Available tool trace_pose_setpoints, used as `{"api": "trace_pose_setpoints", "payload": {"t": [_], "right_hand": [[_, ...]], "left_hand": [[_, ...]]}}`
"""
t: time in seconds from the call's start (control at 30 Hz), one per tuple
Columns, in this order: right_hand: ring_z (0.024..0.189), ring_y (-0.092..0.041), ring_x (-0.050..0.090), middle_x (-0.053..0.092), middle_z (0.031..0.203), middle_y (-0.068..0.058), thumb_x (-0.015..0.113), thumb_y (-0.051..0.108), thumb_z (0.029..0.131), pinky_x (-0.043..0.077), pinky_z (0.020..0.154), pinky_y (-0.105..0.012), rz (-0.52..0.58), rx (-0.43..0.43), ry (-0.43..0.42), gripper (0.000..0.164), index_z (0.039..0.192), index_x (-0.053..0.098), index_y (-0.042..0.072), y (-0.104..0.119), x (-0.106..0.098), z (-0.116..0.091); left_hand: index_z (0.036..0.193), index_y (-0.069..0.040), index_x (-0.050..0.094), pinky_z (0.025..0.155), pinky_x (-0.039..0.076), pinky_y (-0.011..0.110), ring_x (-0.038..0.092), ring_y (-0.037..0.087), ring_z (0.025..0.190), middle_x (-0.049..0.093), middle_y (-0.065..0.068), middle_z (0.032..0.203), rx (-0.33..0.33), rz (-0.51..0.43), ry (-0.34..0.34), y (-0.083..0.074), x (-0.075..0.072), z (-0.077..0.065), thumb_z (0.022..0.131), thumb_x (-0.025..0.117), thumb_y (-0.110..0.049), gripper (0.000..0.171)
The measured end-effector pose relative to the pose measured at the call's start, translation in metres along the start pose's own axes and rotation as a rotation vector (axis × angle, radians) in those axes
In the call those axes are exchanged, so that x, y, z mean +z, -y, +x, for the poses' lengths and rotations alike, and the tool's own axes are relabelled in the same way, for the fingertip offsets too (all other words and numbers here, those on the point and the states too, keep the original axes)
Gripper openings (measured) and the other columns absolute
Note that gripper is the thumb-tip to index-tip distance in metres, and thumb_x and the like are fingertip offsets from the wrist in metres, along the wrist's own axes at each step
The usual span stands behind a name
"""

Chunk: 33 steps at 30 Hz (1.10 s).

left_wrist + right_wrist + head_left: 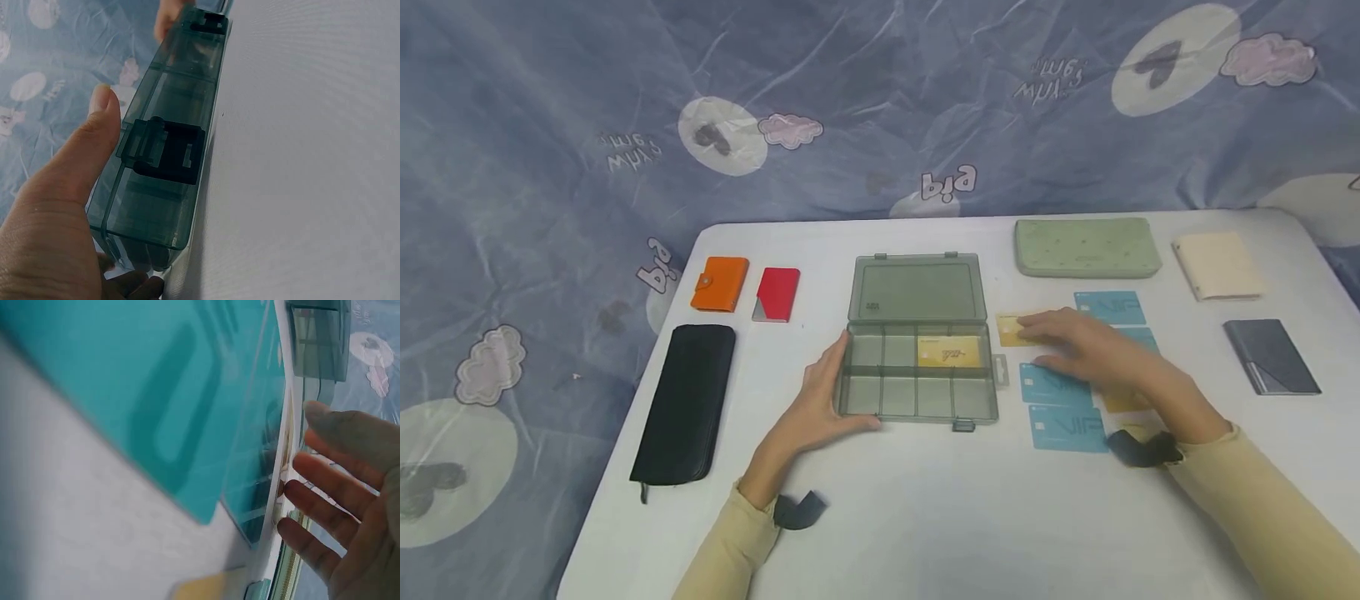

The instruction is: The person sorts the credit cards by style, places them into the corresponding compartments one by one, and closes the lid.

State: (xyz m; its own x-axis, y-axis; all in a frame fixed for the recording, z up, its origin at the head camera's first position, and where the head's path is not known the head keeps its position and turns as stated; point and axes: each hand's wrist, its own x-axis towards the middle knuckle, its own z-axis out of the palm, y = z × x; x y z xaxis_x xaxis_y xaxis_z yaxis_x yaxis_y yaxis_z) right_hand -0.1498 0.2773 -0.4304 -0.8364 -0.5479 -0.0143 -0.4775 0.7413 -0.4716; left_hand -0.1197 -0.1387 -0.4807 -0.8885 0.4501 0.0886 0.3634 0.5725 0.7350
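Observation:
A translucent green compartment box (917, 396) lies with its lid (919, 287) folded back. One yellow card (940, 352) sits in its rear right part. My left hand (820, 408) holds the box at its front left corner, fingers along the left side and thumb at the front edge. In the left wrist view the thumb lies by the box's dark latch (169, 150). To the right of the box, my right hand (1093, 350) reaches over laid-out cards, fingertips at a yellow card (1006, 330); contact is unclear. Blue VIP cards (1067, 427) lie around and partly under that hand.
Behind the cards lies a green case (1086, 247). A cream binder (1219, 265) and a dark grey card holder (1272, 357) are at the right. On the left are an orange wallet (720, 283), a red card holder (777, 293) and a black zip wallet (685, 404).

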Motion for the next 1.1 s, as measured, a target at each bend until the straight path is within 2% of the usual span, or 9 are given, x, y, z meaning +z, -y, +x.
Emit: {"api": "trace_pose_setpoints", "payload": {"t": [0.17,0.23,0.33,0.6,0.8,0.93,1.1], "right_hand": [[0.112,-0.025,0.048,0.057,0.120,-0.007,0.076,0.019,0.077,0.035,0.098,-0.047,-0.062,0.060,-0.064,0.050,0.122,0.059,0.008,-0.005,-0.002,0.007],[0.106,-0.021,0.046,0.056,0.115,-0.005,0.078,0.022,0.074,0.039,0.092,-0.041,-0.095,0.096,-0.060,0.053,0.122,0.059,0.008,-0.007,-0.003,0.011],[0.101,-0.019,0.044,0.053,0.110,-0.004,0.079,0.024,0.072,0.039,0.088,-0.039,-0.114,0.116,-0.048,0.054,0.119,0.060,0.007,-0.009,-0.003,0.017],[0.096,-0.020,0.042,0.051,0.106,-0.004,0.079,0.028,0.068,0.038,0.087,-0.039,-0.115,0.169,-0.016,0.054,0.112,0.057,0.005,-0.008,-0.001,0.029],[0.092,-0.020,0.040,0.050,0.103,-0.005,0.080,0.027,0.067,0.037,0.082,-0.038,-0.098,0.168,-0.023,0.055,0.110,0.053,0.004,-0.010,0.000,0.029],[0.089,-0.020,0.042,0.052,0.102,-0.004,0.080,0.027,0.067,0.037,0.078,-0.036,-0.078,0.194,-0.017,0.057,0.111,0.050,0.006,-0.011,0.000,0.029],[0.088,-0.019,0.045,0.057,0.104,-0.003,0.080,0.026,0.069,0.039,0.078,-0.035,-0.084,0.187,0.002,0.058,0.117,0.052,0.007,-0.008,-0.002,0.028]], "left_hand": [[0.151,-0.019,0.005,0.106,0.020,0.049,0.020,0.014,0.138,0.016,-0.001,0.155,0.000,-0.002,-0.001,0.000,0.001,0.000,0.062,0.079,-0.056,0.121],[0.151,-0.019,0.005,0.106,0.020,0.049,0.020,0.014,0.138,0.016,0.000,0.155,0.002,0.001,0.001,0.000,0.001,0.000,0.062,0.079,-0.056,0.122],[0.151,-0.018,0.005,0.106,0.020,0.049,0.021,0.015,0.138,0.016,0.000,0.155,0.002,0.001,0.001,0.000,0.001,0.000,0.062,0.079,-0.055,0.122],[0.151,-0.019,0.005,0.106,0.021,0.049,0.021,0.015,0.137,0.015,-0.002,0.155,0.012,0.007,-0.002,0.001,0.000,0.002,0.062,0.079,-0.056,0.121],[0.151,-0.019,0.005,0.106,0.020,0.049,0.021,0.013,0.137,0.016,-0.001,0.155,0.010,0.006,0.000,0.001,0.000,0.003,0.062,0.078,-0.057,0.121],[0.151,-0.020,0.004,0.106,0.020,0.048,0.020,0.012,0.138,0.016,-0.001,0.155,0.003,0.000,0.002,0.001,0.000,0.002,0.062,0.078,-0.058,0.121],[0.151,-0.021,0.004,0.106,0.021,0.048,0.020,0.012,0.137,0.016,-0.002,0.155,-0.010,0.000,0.003,0.000,0.000,0.001,0.062,0.077,-0.059,0.121]]}}
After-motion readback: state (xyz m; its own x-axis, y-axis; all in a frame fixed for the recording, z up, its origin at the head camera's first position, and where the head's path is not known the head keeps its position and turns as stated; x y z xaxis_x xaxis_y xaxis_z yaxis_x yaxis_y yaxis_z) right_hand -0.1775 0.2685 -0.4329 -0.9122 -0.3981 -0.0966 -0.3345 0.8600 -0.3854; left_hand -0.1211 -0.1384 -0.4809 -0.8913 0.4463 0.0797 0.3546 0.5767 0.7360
